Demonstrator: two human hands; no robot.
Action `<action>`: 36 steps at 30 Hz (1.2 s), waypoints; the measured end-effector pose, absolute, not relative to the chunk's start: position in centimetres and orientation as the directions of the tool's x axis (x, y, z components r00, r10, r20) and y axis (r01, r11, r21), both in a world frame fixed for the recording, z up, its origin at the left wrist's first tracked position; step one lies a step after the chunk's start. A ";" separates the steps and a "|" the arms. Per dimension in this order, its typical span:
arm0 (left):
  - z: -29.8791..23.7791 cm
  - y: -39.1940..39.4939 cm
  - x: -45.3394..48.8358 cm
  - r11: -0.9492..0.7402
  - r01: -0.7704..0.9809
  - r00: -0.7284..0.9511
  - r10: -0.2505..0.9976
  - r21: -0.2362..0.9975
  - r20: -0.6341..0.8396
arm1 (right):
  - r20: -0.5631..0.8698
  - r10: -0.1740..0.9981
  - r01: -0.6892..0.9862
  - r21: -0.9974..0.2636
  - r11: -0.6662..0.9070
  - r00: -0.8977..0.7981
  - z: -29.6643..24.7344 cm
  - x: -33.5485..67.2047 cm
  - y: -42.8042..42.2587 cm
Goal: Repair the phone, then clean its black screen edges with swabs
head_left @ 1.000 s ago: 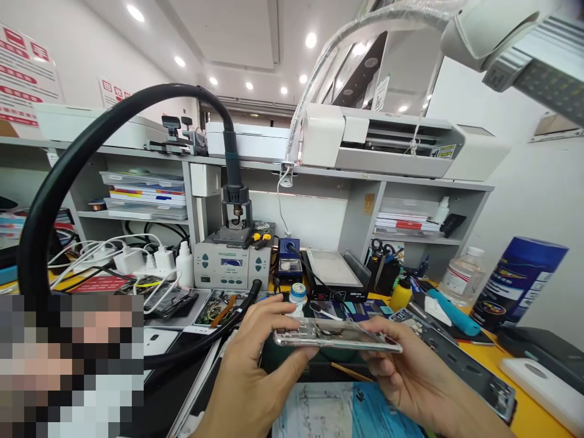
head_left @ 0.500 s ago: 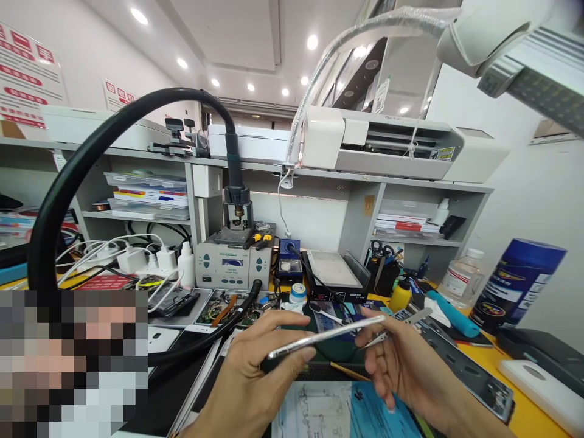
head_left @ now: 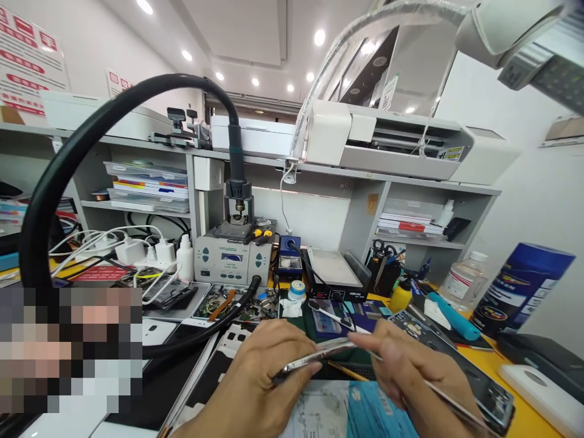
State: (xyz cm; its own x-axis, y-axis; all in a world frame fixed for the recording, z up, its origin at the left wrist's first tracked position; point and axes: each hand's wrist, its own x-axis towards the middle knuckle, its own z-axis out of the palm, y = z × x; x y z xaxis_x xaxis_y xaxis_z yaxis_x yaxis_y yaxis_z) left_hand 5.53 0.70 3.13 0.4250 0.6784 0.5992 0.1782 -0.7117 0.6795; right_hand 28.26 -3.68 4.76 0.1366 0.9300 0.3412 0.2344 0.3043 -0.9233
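My left hand (head_left: 269,380) is closed round one end of a thin smartphone (head_left: 335,348) with a silver frame, seen almost edge-on. Its far end tilts up to the right, towards my right hand (head_left: 406,365). That hand is closed on a long, thin metal tool (head_left: 456,403), whose handle slants down to the lower right. My right fingertips are at the phone's far end, where the tool's tip is hidden. Below both hands lies a blue and white printed sheet (head_left: 374,407).
A hot-air station (head_left: 232,258) stands behind, its thick black hose (head_left: 114,112) arching over the left side. A white-bristled brush (head_left: 326,315), a small jar (head_left: 297,290) and a tray of circuit boards (head_left: 219,304) lie beyond my hands. An opened phone frame (head_left: 483,380) is at right.
My right hand has closed in on the phone's far end and turned over, so the tool now points down to the lower right. My left hand still grips the phone.
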 end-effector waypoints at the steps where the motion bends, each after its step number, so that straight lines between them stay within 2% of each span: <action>1: 3.1 0.7 5.6 -0.729 0.185 0.445 0.660 0.659 0.605 | 0.386 0.921 0.321 -0.880 0.351 0.053 4.9 27.9 -4.0; 4: 3.0 0.8 5.7 -0.775 0.203 0.486 0.610 0.598 0.626 | 0.264 0.965 0.297 -0.921 0.254 -0.006 5.3 26.9 -4.6; 6: 3.0 0.8 5.8 -0.794 0.221 0.485 0.593 0.566 0.643 | 0.150 0.989 0.240 -0.960 0.144 0.008 5.5 26.5 -4.8; 8: 2.8 0.9 5.9 -0.819 0.234 0.472 0.567 0.524 0.676 | 0.102 0.994 0.218 -0.972 0.091 0.041 5.6 26.4 -4.8; 12: 2.4 1.3 5.8 -0.911 0.182 0.465 0.412 0.371 0.783 | 0.153 0.982 0.172 -0.976 0.133 0.110 5.7 26.1 -4.8; 14: 2.1 1.4 5.7 -0.926 0.183 0.476 0.377 0.329 0.795 | 0.165 0.980 0.138 -0.979 0.149 0.110 5.8 25.9 -4.7; 25: 1.5 1.5 5.4 -0.944 0.198 0.518 0.329 0.263 0.789 | 0.172 0.980 0.106 -0.981 0.161 0.103 5.4 26.3 -4.3; 36: 1.5 1.4 5.6 -0.937 0.180 0.492 0.350 0.301 0.797 | 0.263 0.965 0.113 -0.959 0.258 0.024 5.0 26.8 -4.4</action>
